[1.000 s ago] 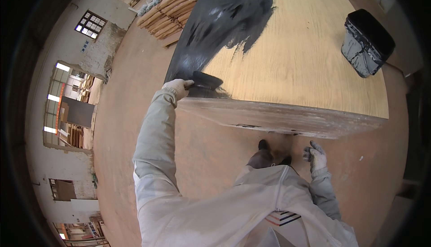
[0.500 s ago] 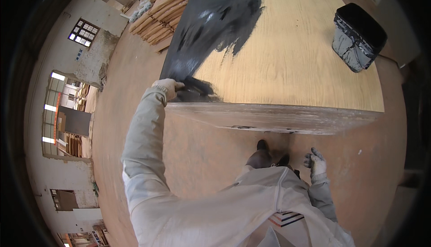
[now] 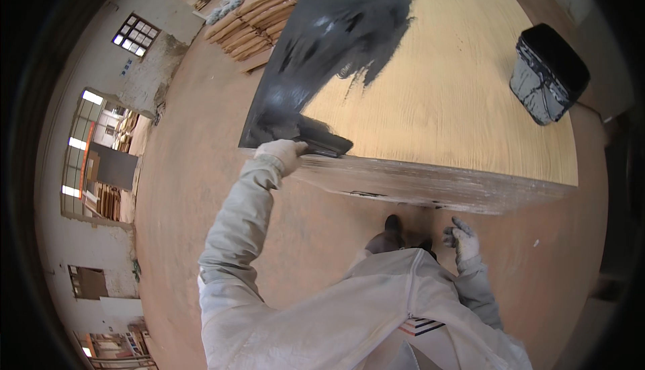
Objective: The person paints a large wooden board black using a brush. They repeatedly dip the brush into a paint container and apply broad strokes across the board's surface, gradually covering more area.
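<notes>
the left hand [image 3: 285,153] has dragged the black spreader [image 3: 322,143] rightward along the board's near edge.

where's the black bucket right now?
Head view, upper right: the black, paint-smeared bucket sits on the pale wooden board stack, near its right edge, far from the gloved left hand.

Thick stack of plywood sheets [image 3: 463,101] on reddish-brown floor [image 3: 195,188]. Top sheet: dark grey coating [image 3: 322,47] over left part, bare wood elsewhere. Black bucket [image 3: 547,74] near stack's right edge.

Tan board [image 3: 463,94], dark grey paint [image 3: 336,40], black bucket [image 3: 547,74]
</notes>
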`<state>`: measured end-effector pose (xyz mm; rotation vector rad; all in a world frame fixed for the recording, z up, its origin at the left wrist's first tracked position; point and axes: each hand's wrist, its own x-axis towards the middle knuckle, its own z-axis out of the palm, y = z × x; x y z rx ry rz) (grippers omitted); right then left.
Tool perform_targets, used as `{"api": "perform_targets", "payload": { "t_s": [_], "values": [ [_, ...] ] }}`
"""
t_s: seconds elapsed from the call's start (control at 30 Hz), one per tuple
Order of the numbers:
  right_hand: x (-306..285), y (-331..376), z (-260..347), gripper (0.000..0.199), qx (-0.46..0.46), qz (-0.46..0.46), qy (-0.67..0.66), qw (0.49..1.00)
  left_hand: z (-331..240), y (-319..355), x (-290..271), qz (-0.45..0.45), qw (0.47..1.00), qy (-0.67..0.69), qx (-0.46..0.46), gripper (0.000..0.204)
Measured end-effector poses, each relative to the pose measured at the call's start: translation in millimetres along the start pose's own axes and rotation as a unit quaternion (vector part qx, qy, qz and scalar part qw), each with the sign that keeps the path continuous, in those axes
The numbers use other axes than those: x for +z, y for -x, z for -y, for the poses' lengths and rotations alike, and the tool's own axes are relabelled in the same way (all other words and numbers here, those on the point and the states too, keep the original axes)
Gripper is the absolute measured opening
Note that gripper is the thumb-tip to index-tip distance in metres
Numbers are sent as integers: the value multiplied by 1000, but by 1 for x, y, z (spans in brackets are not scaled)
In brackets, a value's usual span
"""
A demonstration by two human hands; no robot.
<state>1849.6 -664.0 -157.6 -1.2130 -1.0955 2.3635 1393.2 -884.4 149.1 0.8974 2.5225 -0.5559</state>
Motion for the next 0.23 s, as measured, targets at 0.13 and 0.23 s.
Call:
{"api": "perform_targets", "payload": {
  "t_s": [0.13, 0.23],
  "values": [
    [52, 17, 37, 50, -8, 137, 73, 988, -24, -1, 38, -64, 989, 122, -57, 51],
    [98, 24, 73, 53, -21, 247, 129, 960, -52, -26, 76, -125, 970, 207, -27, 59]
  ]
}}
